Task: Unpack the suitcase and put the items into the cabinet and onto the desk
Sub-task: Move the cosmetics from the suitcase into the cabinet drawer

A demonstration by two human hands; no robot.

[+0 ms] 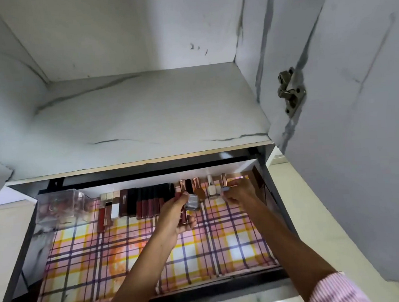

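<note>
Our left hand (176, 214) grips spare small bottles (191, 201) over the far middle of the drawer (25, 255) while our right hand (237, 193) pinches a rose-capped bottle (223, 181) in the far-right row, where one nudge could topple the standing bottles (210, 187) beside it.

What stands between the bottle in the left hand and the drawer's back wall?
Only the standing bottles of the back row, directly behind the small bottle in the left hand. The right hand is at the row's right end.
</note>
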